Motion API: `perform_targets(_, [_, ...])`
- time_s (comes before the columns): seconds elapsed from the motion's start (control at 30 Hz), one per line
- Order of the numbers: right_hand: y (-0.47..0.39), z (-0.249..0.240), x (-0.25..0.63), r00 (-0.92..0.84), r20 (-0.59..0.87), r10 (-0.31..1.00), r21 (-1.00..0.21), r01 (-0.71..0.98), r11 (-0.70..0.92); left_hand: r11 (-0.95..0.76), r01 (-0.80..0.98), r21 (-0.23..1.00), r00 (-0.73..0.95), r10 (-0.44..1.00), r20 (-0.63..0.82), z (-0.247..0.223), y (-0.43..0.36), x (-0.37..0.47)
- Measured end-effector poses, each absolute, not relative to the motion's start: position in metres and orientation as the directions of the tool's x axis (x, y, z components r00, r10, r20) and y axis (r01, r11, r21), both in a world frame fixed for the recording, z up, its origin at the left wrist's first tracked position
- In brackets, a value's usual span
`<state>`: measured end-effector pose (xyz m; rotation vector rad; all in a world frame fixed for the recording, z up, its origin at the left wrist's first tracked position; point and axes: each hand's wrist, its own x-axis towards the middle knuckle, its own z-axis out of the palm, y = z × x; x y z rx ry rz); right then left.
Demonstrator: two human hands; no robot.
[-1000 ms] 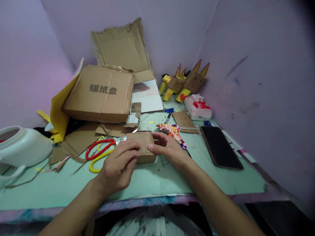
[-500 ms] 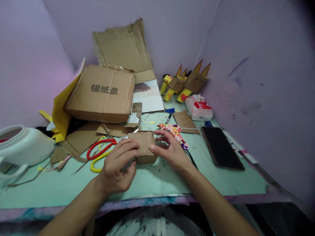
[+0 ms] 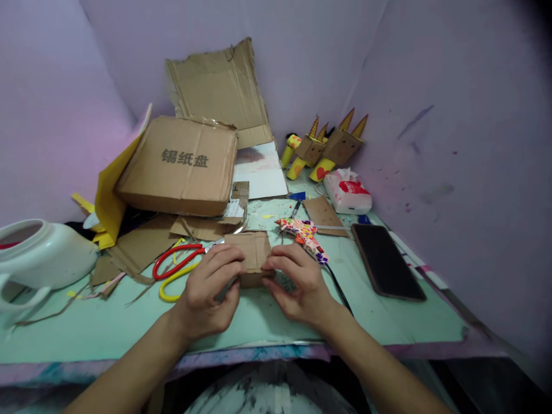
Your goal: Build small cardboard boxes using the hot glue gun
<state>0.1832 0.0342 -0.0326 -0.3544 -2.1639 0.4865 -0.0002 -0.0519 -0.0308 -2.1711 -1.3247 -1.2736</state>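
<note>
A small cardboard box [image 3: 252, 253] sits on the green tabletop between my two hands. My left hand [image 3: 213, 287] is closed on its left side, the fingertips lying against the top edge and the thumb low by the front. At the right front corner my right hand [image 3: 297, 282] pinches the box between fingers and thumb. Just left of my left hand lie scissors [image 3: 179, 250] with one red and one yellow handle. Beyond my right hand rests a hot glue gun [image 3: 302, 230] with a colourful floral pattern, its dark cord running back past my wrist.
A large cardboard box [image 3: 176, 167] leans among scraps at the back left. A white pot [image 3: 56, 259] lies at far left. On the right are a phone [image 3: 386, 261], a tissue pack [image 3: 348, 192] and a flat cardboard piece [image 3: 324, 215]. Cardboard animal figures [image 3: 340, 146] stand behind.
My right hand has moved down and nearer, from the box's far right corner to its front right corner, and its fingers have closed there. My left hand has barely moved.
</note>
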Motion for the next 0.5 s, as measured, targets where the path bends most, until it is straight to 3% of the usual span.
perform_targets(0.5, [0.0353,-0.0428,0.1763,-0.459,0.754,0.47,-0.505,0.053,0.862,-0.524,0.819,0.234,0.13,0.566,0.814,-0.0341,-0.0491,0.0025])
